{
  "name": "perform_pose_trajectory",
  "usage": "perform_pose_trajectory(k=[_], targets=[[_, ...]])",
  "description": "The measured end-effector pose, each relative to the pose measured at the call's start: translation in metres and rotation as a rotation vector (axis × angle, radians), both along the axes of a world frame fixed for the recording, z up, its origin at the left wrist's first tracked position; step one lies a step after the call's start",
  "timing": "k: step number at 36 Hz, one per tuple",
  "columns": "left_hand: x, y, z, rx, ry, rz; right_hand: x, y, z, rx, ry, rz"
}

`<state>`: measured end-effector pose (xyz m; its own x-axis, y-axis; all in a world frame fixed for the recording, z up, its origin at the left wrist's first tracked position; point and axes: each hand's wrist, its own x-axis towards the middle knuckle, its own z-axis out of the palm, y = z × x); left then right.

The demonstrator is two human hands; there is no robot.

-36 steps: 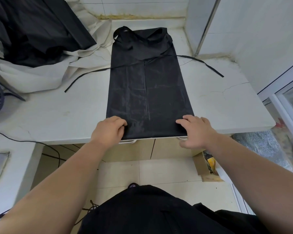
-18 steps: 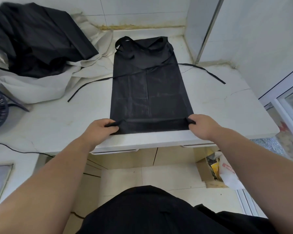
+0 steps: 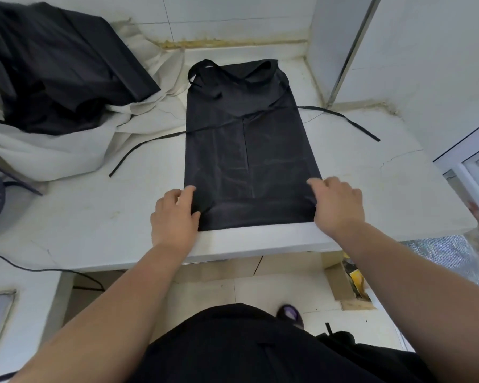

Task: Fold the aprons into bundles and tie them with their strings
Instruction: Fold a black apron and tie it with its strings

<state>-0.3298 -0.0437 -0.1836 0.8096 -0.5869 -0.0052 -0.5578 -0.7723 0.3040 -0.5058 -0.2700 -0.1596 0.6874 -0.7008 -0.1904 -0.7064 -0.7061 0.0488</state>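
Roll apron (image 3: 246,150) hem evenly up desk (image 3: 94,217); left hand (image 3: 174,217), right hand (image 3: 338,205) fingers pinching corners; strings (image 3: 365,131) out.

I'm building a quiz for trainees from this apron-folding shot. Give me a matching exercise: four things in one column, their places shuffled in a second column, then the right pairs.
Things
1. left hand
2. neck loop
3. heap of black cloth
4. cardboard box

Places
a. on the floor, below the counter
b. at the far left corner of the apron
c. at the apron's near left corner
d. on white sheeting, far left

Pairs: 1-c; 2-b; 3-d; 4-a
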Motion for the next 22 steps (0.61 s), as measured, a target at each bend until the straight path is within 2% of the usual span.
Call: perform_pose_trajectory(k=[2, 5, 10, 14, 17, 20, 22], targets=[[0.003, 0.0, -0.004, 0.001, -0.107, -0.206, 0.002, 0.001, -0.002, 0.028, 0.071, 0.187], [0.005, -0.001, -0.001, 0.114, -0.039, -0.387, 0.002, -0.001, -0.005, 0.207, 0.064, 0.227], [0.004, -0.004, 0.003, 0.136, 0.059, -0.334, -0.003, -0.009, -0.003, 0.317, 0.091, 0.279], [0.004, -0.005, 0.014, 0.222, 0.182, -0.318, 0.002, -0.017, 0.0, 0.256, 0.043, 0.336], [0.01, -0.006, 0.018, 0.219, 0.259, -0.301, 0.004, -0.021, 0.006, 0.273, 0.025, 0.287], [0.02, -0.007, 0.023, 0.153, 0.321, -0.243, 0.007, -0.024, 0.005, 0.328, -0.019, 0.193], [0.026, -0.009, 0.026, 0.011, 0.45, -0.145, 0.009, -0.026, 0.006, 0.38, -0.04, 0.147]])
